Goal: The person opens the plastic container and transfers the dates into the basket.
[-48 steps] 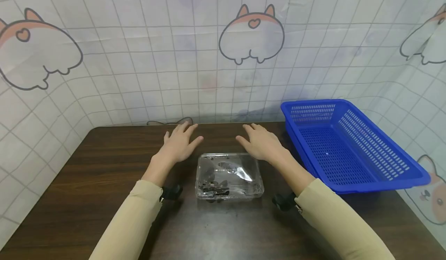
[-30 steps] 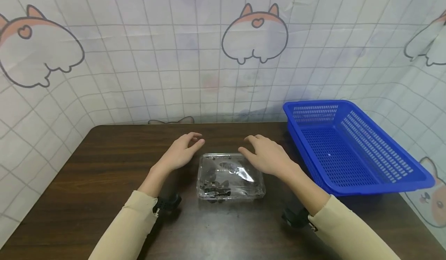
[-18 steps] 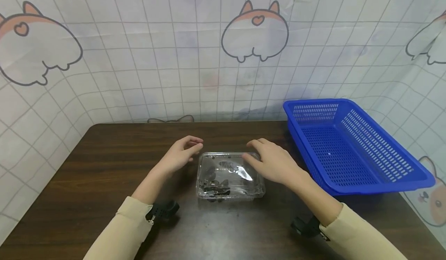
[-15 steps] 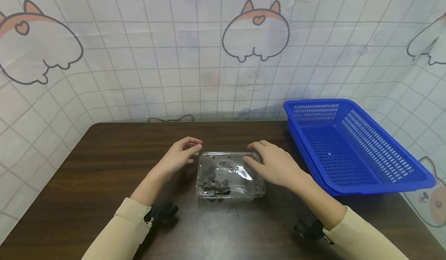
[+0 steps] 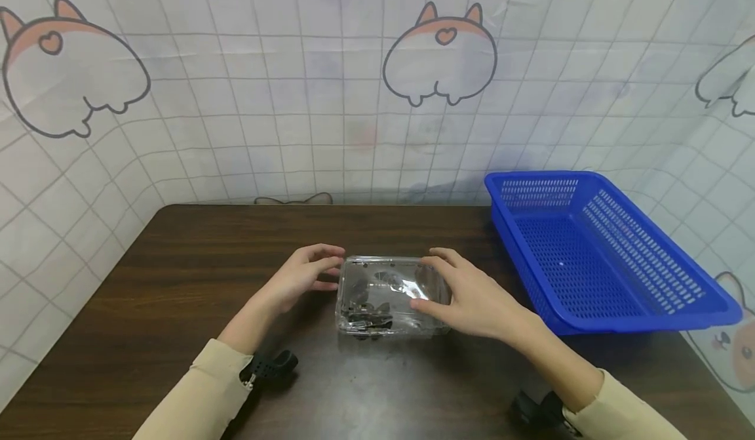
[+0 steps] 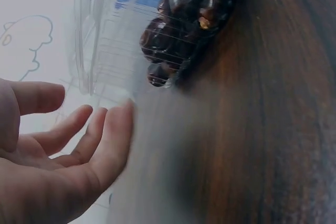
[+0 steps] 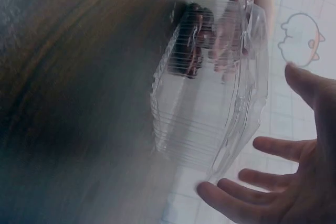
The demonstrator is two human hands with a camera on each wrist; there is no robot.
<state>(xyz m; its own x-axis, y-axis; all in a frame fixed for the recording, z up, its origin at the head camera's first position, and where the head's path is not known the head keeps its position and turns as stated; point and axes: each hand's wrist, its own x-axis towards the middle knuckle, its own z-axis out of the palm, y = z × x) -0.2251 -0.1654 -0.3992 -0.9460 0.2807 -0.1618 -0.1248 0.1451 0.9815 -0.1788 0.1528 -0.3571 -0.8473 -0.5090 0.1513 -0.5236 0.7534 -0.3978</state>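
We see the left hand (image 5: 301, 273) in a wide grip just beside the left side of a clear plastic box (image 5: 392, 296), its fingers loosely curved. The right hand (image 5: 478, 299) also has a wide grip, at the box's right side; we cannot tell whether its fingertips touch the plastic. The box rests on the dark wood-grain tabletop (image 5: 194, 269) between both hands, with dark, glossy pieces (image 6: 181, 22) inside toward its near left corner. Beyond the right hand we find a blue basket (image 5: 548, 250), and behind everything a grid-patterned wall (image 5: 265, 99) with cartoon animals.
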